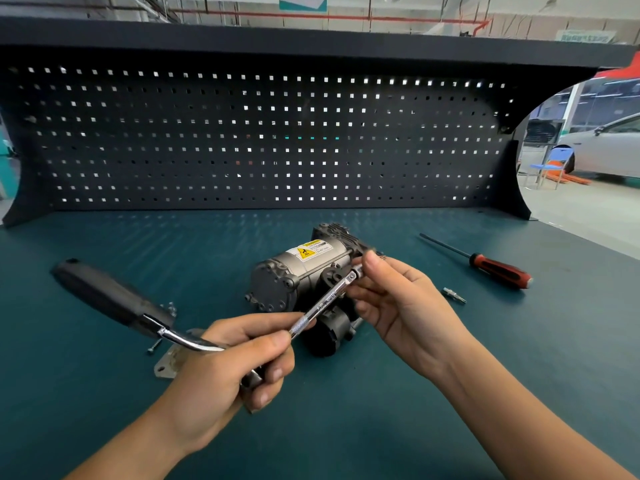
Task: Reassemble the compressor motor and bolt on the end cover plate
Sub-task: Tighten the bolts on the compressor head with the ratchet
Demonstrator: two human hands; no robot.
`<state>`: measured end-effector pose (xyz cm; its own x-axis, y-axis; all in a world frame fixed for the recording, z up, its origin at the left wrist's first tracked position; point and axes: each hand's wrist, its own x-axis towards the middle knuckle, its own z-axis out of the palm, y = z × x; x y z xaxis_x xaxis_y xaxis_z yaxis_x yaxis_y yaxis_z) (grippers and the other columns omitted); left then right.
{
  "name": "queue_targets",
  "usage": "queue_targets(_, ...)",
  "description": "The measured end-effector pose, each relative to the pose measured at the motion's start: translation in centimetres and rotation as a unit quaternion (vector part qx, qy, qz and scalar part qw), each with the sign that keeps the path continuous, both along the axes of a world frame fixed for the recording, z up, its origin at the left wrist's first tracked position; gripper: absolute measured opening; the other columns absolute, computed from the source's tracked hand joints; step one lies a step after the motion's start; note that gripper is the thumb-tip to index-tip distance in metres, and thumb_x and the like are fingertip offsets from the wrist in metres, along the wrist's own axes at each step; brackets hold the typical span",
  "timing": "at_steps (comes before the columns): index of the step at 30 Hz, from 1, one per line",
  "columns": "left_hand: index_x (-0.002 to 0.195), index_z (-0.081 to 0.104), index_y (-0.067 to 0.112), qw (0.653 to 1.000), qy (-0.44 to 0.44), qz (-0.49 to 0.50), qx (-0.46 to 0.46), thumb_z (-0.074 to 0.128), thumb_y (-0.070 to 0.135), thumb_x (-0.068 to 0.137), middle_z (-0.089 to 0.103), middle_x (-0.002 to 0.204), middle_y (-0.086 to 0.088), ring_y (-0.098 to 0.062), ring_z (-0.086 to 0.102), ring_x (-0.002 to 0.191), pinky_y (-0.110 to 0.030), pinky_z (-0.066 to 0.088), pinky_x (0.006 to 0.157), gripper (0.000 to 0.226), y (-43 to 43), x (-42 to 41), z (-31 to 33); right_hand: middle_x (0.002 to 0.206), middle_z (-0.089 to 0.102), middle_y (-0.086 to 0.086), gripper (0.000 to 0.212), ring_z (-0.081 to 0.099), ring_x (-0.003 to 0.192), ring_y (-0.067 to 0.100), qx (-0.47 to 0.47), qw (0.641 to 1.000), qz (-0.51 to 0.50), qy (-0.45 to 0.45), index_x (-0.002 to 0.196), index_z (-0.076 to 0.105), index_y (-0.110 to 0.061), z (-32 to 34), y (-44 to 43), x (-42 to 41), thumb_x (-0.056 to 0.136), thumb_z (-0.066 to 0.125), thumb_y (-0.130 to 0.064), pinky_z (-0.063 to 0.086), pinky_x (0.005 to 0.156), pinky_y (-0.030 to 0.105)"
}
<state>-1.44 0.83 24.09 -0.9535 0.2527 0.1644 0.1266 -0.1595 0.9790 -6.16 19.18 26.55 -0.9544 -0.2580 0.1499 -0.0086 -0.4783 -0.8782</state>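
Observation:
The grey compressor motor (304,271) lies on its side on the green bench, its round end facing me and a yellow warning label on top. My left hand (235,362) grips the head of a ratchet wrench, whose black handle (104,296) sticks out to the left. A chrome extension bar (325,303) runs up and right from that hand. My right hand (398,299) pinches the far tip of the bar, in front of the motor. A flat metal cover plate (166,367) lies on the bench, partly hidden behind my left hand.
A red-and-black screwdriver (498,268) lies at the right, with a small metal bit (454,295) nearer me. A loose screw (154,346) and small bolts (170,308) lie left of the plate. A black pegboard (263,140) closes the back of the bench.

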Motion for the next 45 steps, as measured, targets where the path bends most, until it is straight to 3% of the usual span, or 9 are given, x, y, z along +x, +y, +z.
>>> queue_targets(9,0.091,0.076,0.027,0.996,0.048,0.054,-0.047,0.069,0.006,0.071,0.044,0.048,-0.002,-0.012,0.036,0.035,-0.017,0.03,0.037,0.029,0.2,-0.2,-0.3,0.065,0.069,0.001,0.026,0.065,0.057,0.006,0.041,0.998,-0.03,0.036,0.062,0.075,-0.016,-0.3,-0.1,-0.1,0.051,0.071,-0.04,0.05,0.053,0.013)
queue_targets(15,0.092,0.072,0.041,0.979,0.136,0.113,-0.102,0.055,0.004,0.091,0.047,0.049,-0.003,-0.012,0.039,0.038,-0.019,0.032,0.039,0.04,0.6,0.0,-0.7,0.066,0.068,0.002,0.023,0.064,0.059,0.008,0.059,0.995,-0.066,0.047,0.057,0.072,-0.017,-0.6,-0.3,0.0,0.05,0.073,-0.038,0.05,0.055,0.015)
queue_targets(20,0.079,0.076,0.028,0.974,0.142,0.133,-0.113,0.049,-0.008,0.089,0.045,0.047,-0.004,-0.012,0.037,0.037,-0.017,0.031,0.038,0.046,0.8,0.2,-0.7,0.068,0.068,0.003,0.02,0.063,0.059,0.01,0.052,0.995,-0.076,0.037,0.059,0.073,-0.015,-1.0,-0.8,-0.1,0.054,0.072,-0.034,0.05,0.057,0.014)
queue_targets(27,0.082,0.076,0.017,0.987,0.077,0.097,-0.097,0.048,-0.009,0.087,0.042,0.045,-0.004,-0.012,0.031,0.033,-0.014,0.023,0.036,0.039,-0.9,-0.5,0.3,0.064,0.067,0.002,0.019,0.063,0.055,0.01,0.067,0.996,-0.034,0.047,0.056,0.069,-0.013,-0.9,-0.5,0.0,0.051,0.074,-0.031,0.05,0.056,0.015)
queue_targets(32,0.076,0.074,0.011,0.973,0.147,0.112,-0.138,0.051,-0.012,0.085,0.043,0.044,-0.004,-0.012,0.033,0.033,-0.013,0.027,0.036,0.034,-0.6,-0.2,0.2,0.065,0.068,-0.001,0.021,0.063,0.058,0.009,0.09,0.991,-0.057,0.078,0.061,0.074,-0.017,-0.9,-0.5,0.0,0.052,0.073,-0.036,0.051,0.06,0.015)
queue_targets(36,0.081,0.075,0.013,0.985,0.095,0.088,-0.118,0.057,-0.007,0.082,0.041,0.043,-0.004,-0.012,0.03,0.031,-0.012,0.023,0.036,0.027,-1.7,-0.7,0.8,0.064,0.069,-0.001,0.021,0.064,0.058,0.007,0.102,0.988,-0.045,0.104,0.064,0.075,-0.02,-1.3,-0.7,0.1,0.053,0.072,-0.038,0.049,0.057,0.014)
queue_targets(40,0.079,0.075,0.011,0.993,0.044,0.032,-0.107,0.063,0.014,0.063,0.04,0.044,-0.004,-0.012,0.028,0.031,-0.013,0.022,0.036,0.02,-2.3,-1.0,1.6,0.066,0.07,0.0,0.016,0.065,0.06,0.008,0.13,0.983,0.031,0.127,0.065,0.075,-0.023,-0.6,0.4,-0.2,0.06,0.073,-0.038,0.049,0.056,0.014)
queue_targets(43,0.076,0.074,0.006,0.994,-0.008,-0.002,-0.112,0.07,0.025,0.048,0.039,0.043,-0.005,-0.011,0.027,0.03,-0.011,0.023,0.036,0.033,-2.9,-1.3,1.8,0.067,0.07,-0.002,0.008,0.064,0.06,0.008,0.223,0.955,0.075,0.18,0.069,0.075,-0.023,0.1,1.8,-0.5,0.074,0.074,-0.028,0.05,0.056,0.017)
queue_targets(45,0.073,0.073,0.004,0.991,-0.036,-0.007,-0.129,0.069,0.02,0.05,0.039,0.042,-0.007,-0.011,0.027,0.029,-0.011,0.022,0.035,0.028,-3.2,-1.4,1.7,0.065,0.069,-0.005,0.003,0.061,0.058,0.005,0.299,0.924,0.109,0.212,0.076,0.074,-0.022,0.3,2.4,-0.6,0.078,0.072,-0.02,0.05,0.057,0.017)
